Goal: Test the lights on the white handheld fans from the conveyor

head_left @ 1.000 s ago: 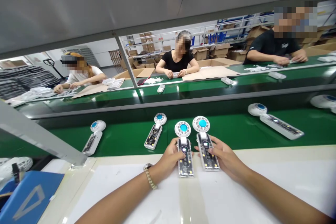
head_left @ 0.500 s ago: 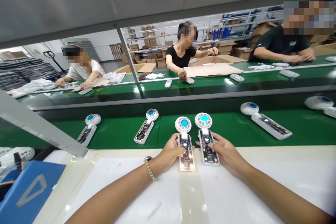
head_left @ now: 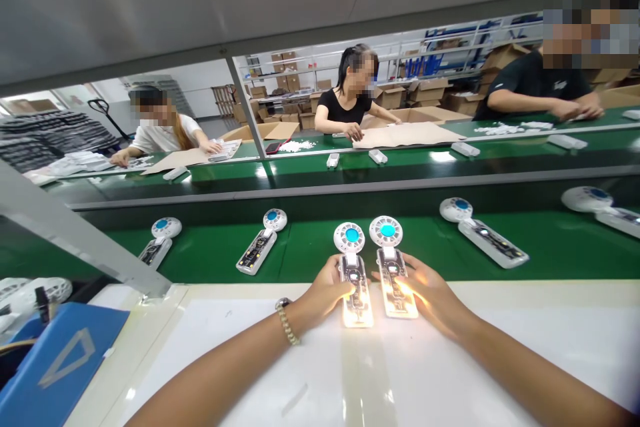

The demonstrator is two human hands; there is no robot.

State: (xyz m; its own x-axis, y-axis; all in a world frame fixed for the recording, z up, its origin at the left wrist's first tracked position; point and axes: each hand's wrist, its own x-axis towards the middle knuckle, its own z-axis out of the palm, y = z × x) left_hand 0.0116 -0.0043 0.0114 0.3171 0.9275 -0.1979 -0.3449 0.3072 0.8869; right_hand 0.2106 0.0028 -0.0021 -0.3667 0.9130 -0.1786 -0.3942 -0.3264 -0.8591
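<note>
My left hand (head_left: 327, 293) is closed round a small white handheld fan (head_left: 357, 307), thumb pressed on its exposed circuit board. My right hand (head_left: 433, 290) grips a second handheld fan (head_left: 395, 300) the same way, its thumb also on the board. Both fans stand head up, side by side and slightly apart. Each has a round slotted head with a blue centre, and warm yellow lamps glow on both boards. Behind them, more fans lie on the green conveyor belt, such as one left fan (head_left: 257, 250) and one right fan (head_left: 493, 243).
A white worktop (head_left: 240, 373) lies under my arms. At the left are a slanted metal post (head_left: 85, 233) and a blue bin (head_left: 75, 360). Across a second belt (head_left: 300, 170) carrying white casings, several co-workers sit. A grey shelf (head_left: 200, 7) hangs overhead.
Lamps on the fan in my right hand have come on. Fans on the near belt have shifted left; casings on the far belt moved right. The middle co-worker's hand has left a casing.
</note>
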